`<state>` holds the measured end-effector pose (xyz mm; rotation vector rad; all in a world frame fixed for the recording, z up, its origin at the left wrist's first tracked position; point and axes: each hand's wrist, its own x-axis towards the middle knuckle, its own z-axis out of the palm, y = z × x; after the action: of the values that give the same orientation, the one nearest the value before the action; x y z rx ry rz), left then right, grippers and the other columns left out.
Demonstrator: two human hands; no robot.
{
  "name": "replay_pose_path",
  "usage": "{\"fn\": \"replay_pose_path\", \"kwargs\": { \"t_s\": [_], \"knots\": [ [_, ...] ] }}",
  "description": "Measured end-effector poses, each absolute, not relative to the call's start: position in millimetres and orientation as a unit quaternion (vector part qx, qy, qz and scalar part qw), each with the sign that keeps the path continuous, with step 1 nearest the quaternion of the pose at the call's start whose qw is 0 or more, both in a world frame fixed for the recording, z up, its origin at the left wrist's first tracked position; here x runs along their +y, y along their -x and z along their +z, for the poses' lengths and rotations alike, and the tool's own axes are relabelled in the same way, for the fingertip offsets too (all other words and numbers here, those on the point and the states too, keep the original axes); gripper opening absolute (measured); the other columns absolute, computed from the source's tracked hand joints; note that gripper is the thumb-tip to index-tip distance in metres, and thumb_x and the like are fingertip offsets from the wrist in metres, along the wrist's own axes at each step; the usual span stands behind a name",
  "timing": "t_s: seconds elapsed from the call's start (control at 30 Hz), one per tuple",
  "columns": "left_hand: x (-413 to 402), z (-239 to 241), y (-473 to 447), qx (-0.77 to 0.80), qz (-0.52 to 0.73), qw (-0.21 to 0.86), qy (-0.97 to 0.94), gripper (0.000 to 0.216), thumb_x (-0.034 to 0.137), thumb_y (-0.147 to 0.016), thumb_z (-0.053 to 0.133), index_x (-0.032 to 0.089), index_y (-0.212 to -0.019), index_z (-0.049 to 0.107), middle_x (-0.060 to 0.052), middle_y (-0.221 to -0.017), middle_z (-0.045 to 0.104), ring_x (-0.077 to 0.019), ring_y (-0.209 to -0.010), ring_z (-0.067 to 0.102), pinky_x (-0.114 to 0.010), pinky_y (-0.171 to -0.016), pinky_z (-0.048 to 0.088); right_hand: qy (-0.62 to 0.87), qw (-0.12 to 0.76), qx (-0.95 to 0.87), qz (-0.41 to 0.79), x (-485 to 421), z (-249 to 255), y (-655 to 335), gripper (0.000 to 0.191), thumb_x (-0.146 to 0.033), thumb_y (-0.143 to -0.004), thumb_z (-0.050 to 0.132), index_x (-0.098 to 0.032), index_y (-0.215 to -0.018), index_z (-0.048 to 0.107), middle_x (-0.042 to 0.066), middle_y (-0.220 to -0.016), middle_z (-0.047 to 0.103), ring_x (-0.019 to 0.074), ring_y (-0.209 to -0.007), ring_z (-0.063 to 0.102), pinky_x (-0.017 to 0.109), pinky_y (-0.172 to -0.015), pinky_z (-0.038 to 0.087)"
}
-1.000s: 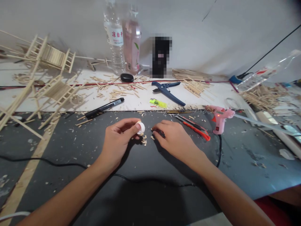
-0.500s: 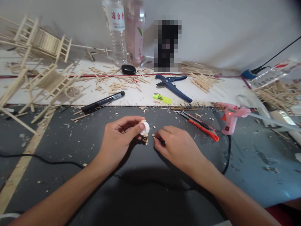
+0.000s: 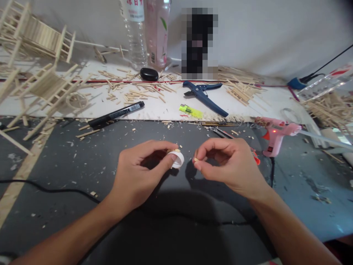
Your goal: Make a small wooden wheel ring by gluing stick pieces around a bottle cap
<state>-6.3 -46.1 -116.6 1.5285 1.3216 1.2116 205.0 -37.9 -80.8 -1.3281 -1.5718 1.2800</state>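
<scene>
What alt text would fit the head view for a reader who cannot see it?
Over a dark mat, the left hand pinches a small white ring while the right hand pinches a tiny wooden piece beside it. Behind lie a pink glue gun, blue cutters, a black marker and scattered wooden sticks.

The small white ring [image 3: 176, 159] looks like smooth plastic; the tiny pale chip [image 3: 196, 160] is raw wood. The dark grey mat [image 3: 82, 162] is matt and dusty. Far left, the pale stick frames [image 3: 41, 84] are bare wood. The pink glue gun [image 3: 275, 134] and clear bottle [image 3: 135, 33] are glossy plastic.
</scene>
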Motion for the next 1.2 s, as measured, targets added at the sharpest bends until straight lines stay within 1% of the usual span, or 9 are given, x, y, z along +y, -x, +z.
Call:
{"fn": "replay_pose_path", "kwargs": {
  "t_s": [0.1,0.27,0.4,0.5,0.6,0.7,0.87,1.0,1.2],
  "knots": [
    [-48,-116,7,0.509,0.469,0.321,-0.647,0.011,0.022,-0.087,0.079,0.029,-0.094,0.083,0.004,-0.089,0.083,-0.0117,-0.077,0.075,-0.018,-0.071,0.06,0.502,0.352,-0.57,0.547,-41,-80,-204,0.019,-0.01,-0.069,0.087,-0.021,-0.072,0.072,-0.003,-0.071,0.072,0.011,-0.065,0.063,0.02,-0.062,0.052],
    [-48,-118,8,0.506,0.468,0.284,-0.667,0.009,0.026,-0.09,0.078,0.031,-0.095,0.083,0.004,-0.091,0.082,-0.0132,-0.077,0.075,-0.021,-0.071,0.06,0.511,0.347,-0.508,0.6,-43,-79,-204,0.021,-0.007,-0.066,0.089,-0.02,-0.071,0.074,-0.002,-0.068,0.071,0.0105,-0.062,0.062,0.019,-0.057,0.049],
    [-48,-118,7,0.484,0.461,0.239,-0.705,0.007,0.027,-0.091,0.076,0.031,-0.093,0.083,0.002,-0.09,0.083,-0.0156,-0.076,0.076,-0.025,-0.075,0.061,0.517,0.337,-0.464,0.636,-42,-81,-203,0.021,-0.008,-0.064,0.091,-0.019,-0.071,0.075,-0.002,-0.062,0.068,0.009,-0.055,0.056,0.018,-0.05,0.042],
    [-48,-116,7,0.456,0.461,0.225,-0.727,0.011,0.023,-0.092,0.075,0.03,-0.094,0.083,0.001,-0.091,0.084,-0.017,-0.077,0.077,-0.026,-0.075,0.062,0.512,0.332,-0.418,0.673,-40,-84,-201,0.023,-0.007,-0.06,0.093,-0.018,-0.069,0.076,-0.003,-0.057,0.066,0.0064,-0.05,0.052,0.016,-0.046,0.038],
    [-47,-114,8,0.427,0.465,0.236,-0.738,0.013,0.021,-0.093,0.074,0.031,-0.096,0.082,0.002,-0.092,0.084,-0.016,-0.079,0.078,-0.025,-0.074,0.061,0.501,0.332,-0.393,0.696,-39,-87,-200,0.025,-0.004,-0.058,0.094,-0.018,-0.069,0.077,-0.003,-0.058,0.069,0.0056,-0.051,0.055,0.014,-0.048,0.04],
    [-47,-113,8,0.41,0.471,0.242,-0.743,0.015,0.019,-0.093,0.075,0.031,-0.096,0.082,0.002,-0.091,0.084,-0.0151,-0.079,0.078,-0.024,-0.074,0.061,0.487,0.33,-0.382,0.713,-37,-89,-200,0.024,-0.005,-0.06,0.094,-0.019,-0.07,0.077,-0.003,-0.059,0.071,0.0059,-0.052,0.058,0.013,-0.05,0.043],
    [-47,-113,9,0.401,0.472,0.231,-0.75,0.016,0.014,-0.09,0.077,0.028,-0.096,0.082,0.001,-0.09,0.083,-0.0134,-0.078,0.078,-0.02,-0.074,0.06,0.47,0.323,-0.371,0.733,-36,-91,-200,0.023,-0.006,-0.061,0.095,-0.019,-0.07,0.078,-0.003,-0.06,0.072,0.0067,-0.054,0.06,0.015,-0.052,0.045],
    [-46,-113,9,0.398,0.473,0.235,-0.75,0.016,0.015,-0.089,0.078,0.028,-0.096,0.082,0.0,-0.09,0.084,-0.0141,-0.078,0.078,-0.02,-0.074,0.06,0.472,0.31,-0.373,0.736,-35,-91,-201,0.022,-0.011,-0.061,0.097,-0.018,-0.07,0.078,-0.002,-0.061,0.072,0.0082,-0.054,0.06,0.017,-0.052,0.046],
    [-45,-113,9,0.396,0.474,0.231,-0.752,0.018,0.015,-0.089,0.077,0.03,-0.094,0.084,0.0,-0.089,0.084,-0.0158,-0.075,0.079,-0.022,-0.07,0.061,0.468,0.306,-0.377,0.739,-34,-90,-201,0.021,-0.01,-0.063,0.096,-0.019,-0.071,0.079,-0.003,-0.062,0.073,0.0064,-0.055,0.06,0.015,-0.054,0.046]
  ]
}}
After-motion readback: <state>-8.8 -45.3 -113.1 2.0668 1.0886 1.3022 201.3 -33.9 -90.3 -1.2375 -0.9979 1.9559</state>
